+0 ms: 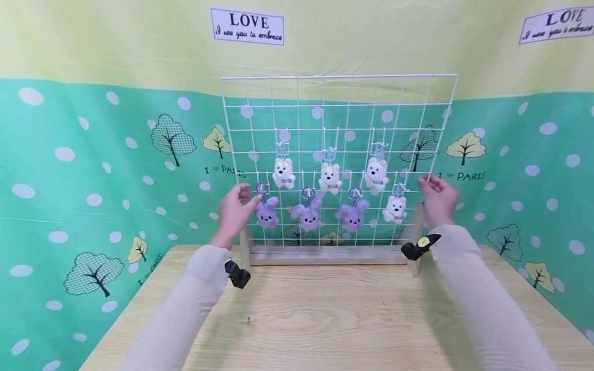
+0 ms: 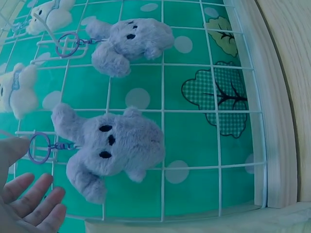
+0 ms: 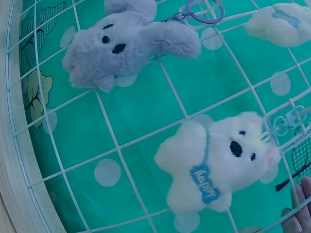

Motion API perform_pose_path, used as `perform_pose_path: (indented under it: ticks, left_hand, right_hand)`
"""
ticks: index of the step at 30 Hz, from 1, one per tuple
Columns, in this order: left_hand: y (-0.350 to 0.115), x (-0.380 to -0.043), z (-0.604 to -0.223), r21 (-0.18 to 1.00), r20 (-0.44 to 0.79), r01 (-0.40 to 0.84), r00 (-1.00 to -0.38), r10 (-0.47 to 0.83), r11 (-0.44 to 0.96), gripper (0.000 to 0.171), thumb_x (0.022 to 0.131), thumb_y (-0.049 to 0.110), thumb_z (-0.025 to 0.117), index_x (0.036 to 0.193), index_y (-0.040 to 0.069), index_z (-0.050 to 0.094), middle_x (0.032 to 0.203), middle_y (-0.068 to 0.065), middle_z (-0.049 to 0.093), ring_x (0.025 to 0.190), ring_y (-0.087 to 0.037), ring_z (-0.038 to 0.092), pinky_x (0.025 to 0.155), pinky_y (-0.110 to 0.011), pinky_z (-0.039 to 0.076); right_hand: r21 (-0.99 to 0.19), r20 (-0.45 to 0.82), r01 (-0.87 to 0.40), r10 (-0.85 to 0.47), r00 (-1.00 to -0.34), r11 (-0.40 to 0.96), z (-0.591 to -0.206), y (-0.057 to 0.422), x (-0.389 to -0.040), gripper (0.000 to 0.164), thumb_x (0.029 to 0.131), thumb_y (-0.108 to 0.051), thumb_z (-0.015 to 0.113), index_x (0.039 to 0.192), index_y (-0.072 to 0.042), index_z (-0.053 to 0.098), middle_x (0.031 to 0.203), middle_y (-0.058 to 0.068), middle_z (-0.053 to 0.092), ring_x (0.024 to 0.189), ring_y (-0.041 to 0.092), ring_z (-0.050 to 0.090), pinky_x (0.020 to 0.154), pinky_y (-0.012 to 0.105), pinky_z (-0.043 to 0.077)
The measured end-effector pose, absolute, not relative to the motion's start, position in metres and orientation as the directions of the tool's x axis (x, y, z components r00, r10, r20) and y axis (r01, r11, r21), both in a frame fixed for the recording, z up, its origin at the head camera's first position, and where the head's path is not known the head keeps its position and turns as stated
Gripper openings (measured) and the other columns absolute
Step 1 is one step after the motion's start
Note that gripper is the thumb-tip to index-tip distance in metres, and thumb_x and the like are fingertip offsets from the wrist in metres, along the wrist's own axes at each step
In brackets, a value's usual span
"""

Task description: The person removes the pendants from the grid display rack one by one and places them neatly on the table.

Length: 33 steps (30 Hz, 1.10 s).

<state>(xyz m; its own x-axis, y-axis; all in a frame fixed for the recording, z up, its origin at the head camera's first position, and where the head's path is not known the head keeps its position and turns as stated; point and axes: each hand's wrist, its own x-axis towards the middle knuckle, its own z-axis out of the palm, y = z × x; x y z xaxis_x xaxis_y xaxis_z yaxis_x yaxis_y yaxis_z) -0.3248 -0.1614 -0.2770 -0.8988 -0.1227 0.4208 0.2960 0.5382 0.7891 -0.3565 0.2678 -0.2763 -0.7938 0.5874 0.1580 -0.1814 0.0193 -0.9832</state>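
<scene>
A white wire grid panel point(image 1: 339, 105) stands upright, hung with small plush keychains on hooks. Beside its left edge is my left hand point(image 1: 235, 211), fingers loosely spread and thumb near the ring of the leftmost purple bunny keychain point(image 2: 116, 145); nothing is held in it. My right hand point(image 1: 440, 200) grips the right edge of the panel, its fingers point(image 3: 303, 204) partly behind the wire. Nearest to that hand hangs a white dog keychain point(image 3: 214, 165) with a blue tag. Two more purple bunnies point(image 1: 307, 215) point(image 1: 352, 215) hang in the lower row.
Three white dog keychains point(image 1: 330, 178) hang in the upper row. A wooden base point(image 1: 325, 256) supports the panel on the wooden table point(image 1: 320, 319). Behind is a green and yellow curtain point(image 1: 116, 170) with dots and trees. A tiny object point(image 1: 248, 320) lies on the table.
</scene>
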Motion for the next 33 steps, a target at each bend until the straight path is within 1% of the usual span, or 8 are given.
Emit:
perform_pose_path:
  ticks: [4, 8, 12, 17, 21, 25, 28, 33]
  left_hand:
    - [-0.158, -0.327, -0.279, 0.795, 0.425, 0.299, -0.895, -0.133, 0.529, 0.045, 0.09, 0.023, 0.064, 0.128, 0.003, 0.05, 0.124, -0.016, 0.059, 0.114, -0.03, 0.056, 0.096, -0.041, 0.046]
    - [-0.153, -0.33, -0.281, 0.807, 0.425, 0.305, -0.894, -0.139, 0.506, 0.04, 0.09, 0.021, 0.065, 0.124, 0.003, 0.053, 0.118, -0.014, 0.062, 0.108, -0.028, 0.058, 0.092, -0.039, 0.049]
    - [-0.149, -0.333, -0.284, 0.811, 0.426, 0.309, -0.894, -0.141, 0.497, 0.037, 0.089, 0.019, 0.065, 0.121, 0.003, 0.055, 0.114, -0.013, 0.063, 0.104, -0.026, 0.059, 0.091, -0.036, 0.049]
    - [-0.146, -0.337, -0.288, 0.822, 0.424, 0.3, -0.89, -0.167, 0.484, 0.031, 0.09, 0.016, 0.063, 0.117, 0.001, 0.057, 0.11, -0.015, 0.064, 0.102, -0.026, 0.06, 0.088, -0.036, 0.051]
    - [-0.144, -0.339, -0.29, 0.852, 0.386, 0.26, -0.898, -0.211, 0.454, 0.024, 0.091, 0.018, 0.062, 0.108, 0.001, 0.061, 0.103, -0.014, 0.065, 0.091, -0.023, 0.061, 0.077, -0.031, 0.054]
    - [-0.144, -0.341, -0.29, 0.885, 0.337, 0.217, -0.908, -0.247, 0.411, 0.023, 0.091, 0.022, 0.063, 0.101, 0.002, 0.062, 0.095, -0.012, 0.064, 0.08, -0.019, 0.059, 0.067, -0.023, 0.052]
    - [-0.144, -0.343, -0.29, 0.891, 0.322, 0.201, -0.912, -0.255, 0.407, 0.025, 0.09, 0.026, 0.064, 0.101, 0.003, 0.063, 0.094, -0.011, 0.064, 0.077, -0.017, 0.059, 0.065, -0.021, 0.052]
    - [-0.142, -0.347, -0.29, 0.872, 0.336, 0.197, -0.907, -0.254, 0.448, 0.027, 0.089, 0.028, 0.065, 0.1, 0.003, 0.063, 0.095, -0.012, 0.066, 0.078, -0.019, 0.061, 0.066, -0.025, 0.052]
  right_hand:
    - [-0.983, 0.158, -0.181, 0.589, -0.793, 0.019, -0.281, 0.268, -0.357, 0.039, 0.085, -0.026, 0.07, 0.12, -0.01, 0.063, 0.105, -0.007, 0.065, 0.1, 0.006, 0.057, 0.099, 0.028, 0.042]
    - [-0.984, 0.159, -0.178, 0.576, -0.802, 0.024, -0.285, 0.27, -0.356, 0.039, 0.086, -0.025, 0.069, 0.12, -0.008, 0.062, 0.101, -0.008, 0.065, 0.1, 0.007, 0.058, 0.101, 0.031, 0.042]
    - [-0.983, 0.155, -0.182, 0.578, -0.801, 0.012, -0.29, 0.272, -0.355, 0.04, 0.085, -0.026, 0.069, 0.12, -0.008, 0.062, 0.105, -0.005, 0.066, 0.104, 0.009, 0.058, 0.102, 0.031, 0.042]
    - [-0.983, 0.169, -0.179, 0.576, -0.8, 0.039, -0.293, 0.273, -0.356, 0.04, 0.086, -0.029, 0.068, 0.12, -0.01, 0.062, 0.113, -0.002, 0.067, 0.108, 0.011, 0.059, 0.1, 0.028, 0.043]
    - [-0.981, 0.189, -0.183, 0.568, -0.801, 0.068, -0.295, 0.273, -0.357, 0.041, 0.086, -0.03, 0.068, 0.121, -0.009, 0.062, 0.116, 0.0, 0.066, 0.109, 0.011, 0.06, 0.099, 0.027, 0.044]
    - [-0.979, 0.203, -0.182, 0.555, -0.807, 0.093, -0.295, 0.273, -0.358, 0.042, 0.087, -0.03, 0.066, 0.123, -0.008, 0.06, 0.121, 0.003, 0.064, 0.111, 0.013, 0.059, 0.098, 0.026, 0.044]
    - [-0.976, 0.216, -0.184, 0.545, -0.81, 0.113, -0.295, 0.272, -0.359, 0.041, 0.089, -0.03, 0.064, 0.123, -0.008, 0.06, 0.123, 0.005, 0.063, 0.113, 0.014, 0.058, 0.098, 0.025, 0.044]
    - [-0.971, 0.237, -0.193, 0.549, -0.802, 0.138, -0.296, 0.271, -0.36, 0.038, 0.09, -0.029, 0.062, 0.122, -0.008, 0.061, 0.121, 0.005, 0.063, 0.111, 0.012, 0.059, 0.096, 0.023, 0.045]
